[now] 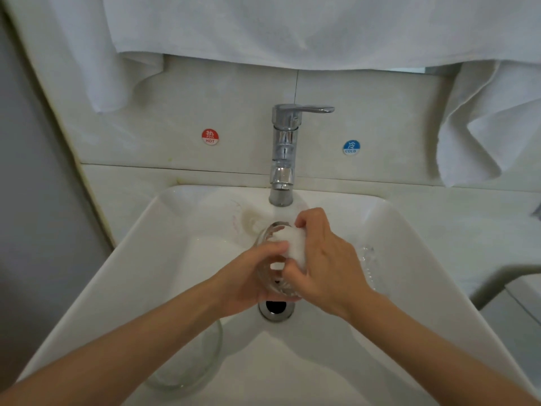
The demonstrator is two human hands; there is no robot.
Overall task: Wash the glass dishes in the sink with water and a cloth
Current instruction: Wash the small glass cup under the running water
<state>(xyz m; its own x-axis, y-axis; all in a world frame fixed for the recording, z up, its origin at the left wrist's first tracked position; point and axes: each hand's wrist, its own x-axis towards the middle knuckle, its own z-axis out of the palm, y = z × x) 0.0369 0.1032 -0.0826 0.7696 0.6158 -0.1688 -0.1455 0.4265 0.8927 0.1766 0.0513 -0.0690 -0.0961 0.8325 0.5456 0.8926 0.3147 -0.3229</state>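
Over the sink drain [276, 309], the left hand [248, 276] grips a clear, ribbed glass bowl [278, 286] tilted on its side while the right hand [325, 259] clutches a white cloth [289, 244] pressed into its mouth.

Head view, close above sink [140, 259]

glass bowl [193, 372]: half behind left forearm [123, 353] | towel [292, 27]: cut by top edge
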